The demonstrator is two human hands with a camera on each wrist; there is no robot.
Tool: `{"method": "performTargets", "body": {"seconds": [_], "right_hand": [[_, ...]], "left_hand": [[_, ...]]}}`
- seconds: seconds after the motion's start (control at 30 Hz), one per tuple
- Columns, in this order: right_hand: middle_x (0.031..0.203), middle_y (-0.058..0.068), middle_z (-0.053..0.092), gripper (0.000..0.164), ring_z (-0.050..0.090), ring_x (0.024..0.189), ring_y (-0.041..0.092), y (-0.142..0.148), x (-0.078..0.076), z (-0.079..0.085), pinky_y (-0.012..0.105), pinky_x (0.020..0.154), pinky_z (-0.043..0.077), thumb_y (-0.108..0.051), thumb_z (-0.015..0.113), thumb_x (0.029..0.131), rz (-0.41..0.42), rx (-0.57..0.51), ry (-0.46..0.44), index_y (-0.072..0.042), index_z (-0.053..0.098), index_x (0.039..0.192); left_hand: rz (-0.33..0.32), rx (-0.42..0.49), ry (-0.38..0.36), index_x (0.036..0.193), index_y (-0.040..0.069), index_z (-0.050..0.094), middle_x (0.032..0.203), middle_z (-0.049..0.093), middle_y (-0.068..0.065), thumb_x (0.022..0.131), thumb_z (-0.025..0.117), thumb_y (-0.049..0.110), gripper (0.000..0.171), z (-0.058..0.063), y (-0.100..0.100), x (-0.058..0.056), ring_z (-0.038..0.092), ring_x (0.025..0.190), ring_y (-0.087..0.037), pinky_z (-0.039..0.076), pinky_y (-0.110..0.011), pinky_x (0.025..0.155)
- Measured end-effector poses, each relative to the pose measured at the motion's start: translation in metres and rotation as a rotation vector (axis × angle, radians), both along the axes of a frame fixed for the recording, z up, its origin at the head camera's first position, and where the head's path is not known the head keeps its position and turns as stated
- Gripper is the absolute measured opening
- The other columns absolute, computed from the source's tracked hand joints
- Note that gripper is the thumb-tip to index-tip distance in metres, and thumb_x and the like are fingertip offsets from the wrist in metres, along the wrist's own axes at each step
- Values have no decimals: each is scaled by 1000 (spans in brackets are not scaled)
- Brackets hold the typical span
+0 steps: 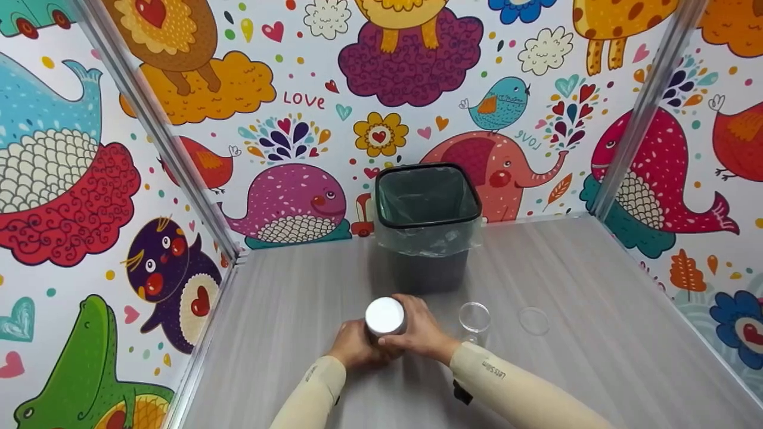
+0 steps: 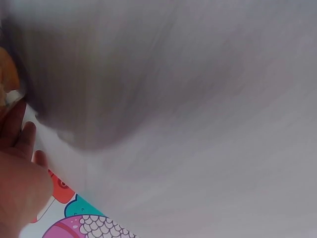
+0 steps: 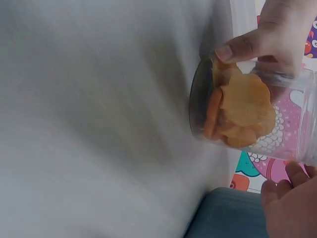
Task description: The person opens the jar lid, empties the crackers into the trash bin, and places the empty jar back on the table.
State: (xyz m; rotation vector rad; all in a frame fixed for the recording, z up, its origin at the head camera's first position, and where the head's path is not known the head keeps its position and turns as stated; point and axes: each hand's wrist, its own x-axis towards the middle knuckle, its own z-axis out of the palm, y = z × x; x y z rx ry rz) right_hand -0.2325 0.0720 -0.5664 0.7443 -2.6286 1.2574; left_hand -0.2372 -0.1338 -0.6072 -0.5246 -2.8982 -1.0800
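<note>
Both hands are at a clear round jar [image 3: 280, 136] with a white lid [image 1: 384, 316], just in front of the bin. In the right wrist view the jar lies sideways in the picture, and orange-yellow pieces with wavy edges [image 3: 245, 101] fill its lower part. My left hand [image 1: 357, 345] grips the jar low down, its thumb pressed along the wall near the base. Higher up, my right hand [image 1: 420, 328] curls its fingers and thumb round the jar's lid end. Only part of my left hand [image 2: 22, 173] shows in its own wrist view, at the left edge.
Behind the hands stands a dark bin [image 1: 426, 268] with a clear liner folded over its rim. A clear open container [image 1: 475, 319] is right of the right hand, and a thin clear ring [image 1: 533, 322] lies farther right on the grey table [image 1: 286, 298]. Patterned walls with metal posts surround it.
</note>
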Motion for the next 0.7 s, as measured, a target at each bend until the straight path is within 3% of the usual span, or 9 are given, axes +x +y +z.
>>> {"method": "performTargets", "body": {"seconds": [0.13, 0.43, 0.7], "right_hand": [[132, 17, 53, 91, 48, 124, 34, 1, -4, 3, 50, 102, 41, -45, 88, 69, 8, 29, -2, 1, 48, 137], [133, 15, 54, 87, 47, 124, 34, 7, -18, 12, 51, 103, 40, -37, 87, 67, 133, 86, -38, 1, 52, 136], [134, 14, 53, 87, 48, 123, 33, 9, -19, 16, 50, 102, 41, -34, 87, 67, 149, 94, -47, -1, 50, 139]], "left_hand": [[-8, 9, 14, 116, 7, 70, 105, 72, 1, 54, 95, 38, 73, 0, -1, 0, 65, 99, -15, 51, -41, 93], [-34, -28, 90, 112, 4, 70, 102, 73, -3, 51, 96, 40, 75, -1, -2, -2, 67, 97, -19, 51, -41, 92], [-37, -18, 80, 114, 5, 71, 104, 73, -2, 50, 96, 38, 76, -3, -3, -4, 67, 100, -18, 51, -39, 94]]}}
